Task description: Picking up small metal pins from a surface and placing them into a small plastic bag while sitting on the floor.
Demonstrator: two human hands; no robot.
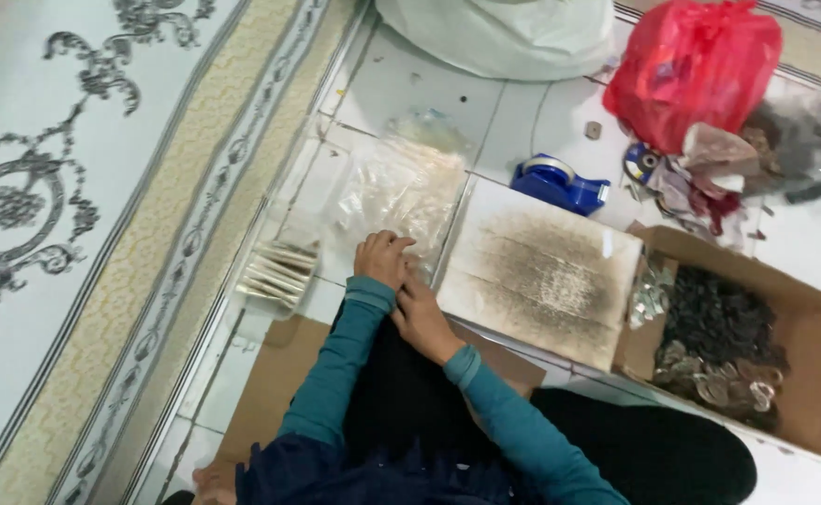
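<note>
Tiled floor (523, 112), largest: person seated. Scorched board (541, 271) lies beside cardboard box (803, 374). Left hand (382, 257) and right hand (421, 318) meet at clear plastic bags (396, 192); fingers curled, grip indeterminate. Judged: bag-handling step.

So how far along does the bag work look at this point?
Done: a small stack of filled flat packets lies on the tiled floor. In hand: the left hand and right hand meet at the edge of a loose pile of clear plastic bags; what the fingers grip is unclear. Left: the cardboard box still holds plenty of dark small pieces.
</note>
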